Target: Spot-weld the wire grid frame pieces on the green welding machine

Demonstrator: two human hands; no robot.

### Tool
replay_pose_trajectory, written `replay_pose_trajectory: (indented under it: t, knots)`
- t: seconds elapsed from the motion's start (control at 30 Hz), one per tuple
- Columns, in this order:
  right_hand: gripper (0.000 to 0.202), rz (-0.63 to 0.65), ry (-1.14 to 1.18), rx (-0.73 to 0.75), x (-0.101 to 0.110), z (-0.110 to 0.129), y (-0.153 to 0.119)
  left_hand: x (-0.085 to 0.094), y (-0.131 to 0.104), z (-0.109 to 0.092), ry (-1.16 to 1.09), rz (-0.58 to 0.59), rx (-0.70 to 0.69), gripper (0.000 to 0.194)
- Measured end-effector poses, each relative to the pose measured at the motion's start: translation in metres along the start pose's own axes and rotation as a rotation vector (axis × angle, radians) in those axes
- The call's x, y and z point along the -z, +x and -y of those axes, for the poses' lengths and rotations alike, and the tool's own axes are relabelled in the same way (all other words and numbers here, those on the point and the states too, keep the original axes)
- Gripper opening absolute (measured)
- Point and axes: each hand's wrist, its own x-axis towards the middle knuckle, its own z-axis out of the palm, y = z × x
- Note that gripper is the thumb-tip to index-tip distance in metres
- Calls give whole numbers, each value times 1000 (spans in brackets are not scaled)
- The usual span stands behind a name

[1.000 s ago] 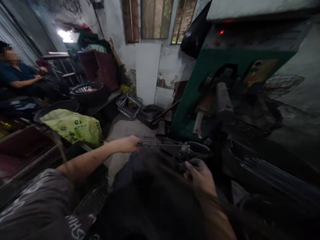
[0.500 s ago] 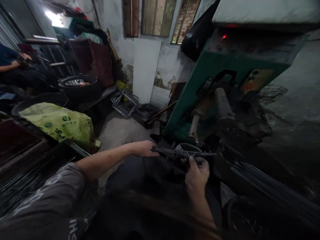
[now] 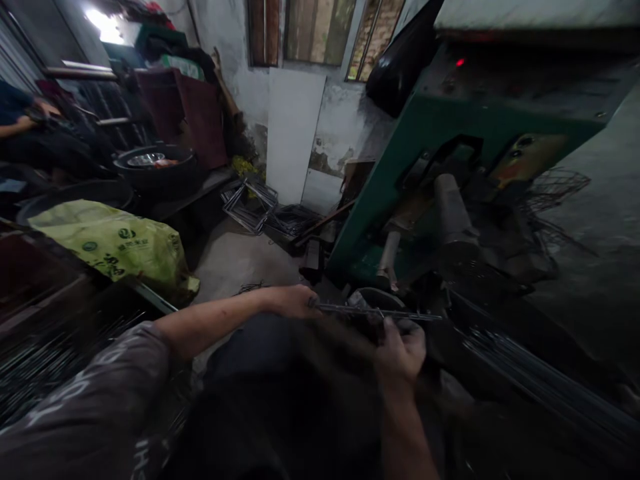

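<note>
Hands hold a flat wire frame level above the lap: the right hand grips its near edge with fingers curled, the left hand is closed on its left end. Just beyond stands the green machine, its grey cylinder pointing down toward the frame. Left lies a green sack; farther back, stacked wire frames rest on the floor
</note>
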Motion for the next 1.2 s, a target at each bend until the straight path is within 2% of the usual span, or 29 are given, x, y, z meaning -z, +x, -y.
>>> replay_pose_trajectory:
  t: [0.2, 0.37, 0.63, 0.83, 1.0, 1.13, 1.2]
  knots:
    - [38, -30, -38, 41, -2, 8, 6, 1, 6, 4, -52, 10, 1, 34]
    - [38, 14, -44, 95, -2, 1, 20, 4, 11, 5, -42, 0, -21, 36]
    - [34, 32, -85, 157, -12, 7, 39, 10, 23, 7, -11, -24, 9, 36]
    - [35, 38, -31, 122, -15, -1, 53, 12, 30, 8, -55, -13, 22, 35]
    - [35, 76, -61, 150, -10, -10, 63, 5, 41, 15, -78, -52, -37, 33]
    - [35, 75, -84, 125, -9, -11, 64, 3, 44, 21, -125, -53, -49, 36]
    - [36, 88, -20, 97, -13, -8, 61, 3, 43, 21, -155, -40, -42, 38]
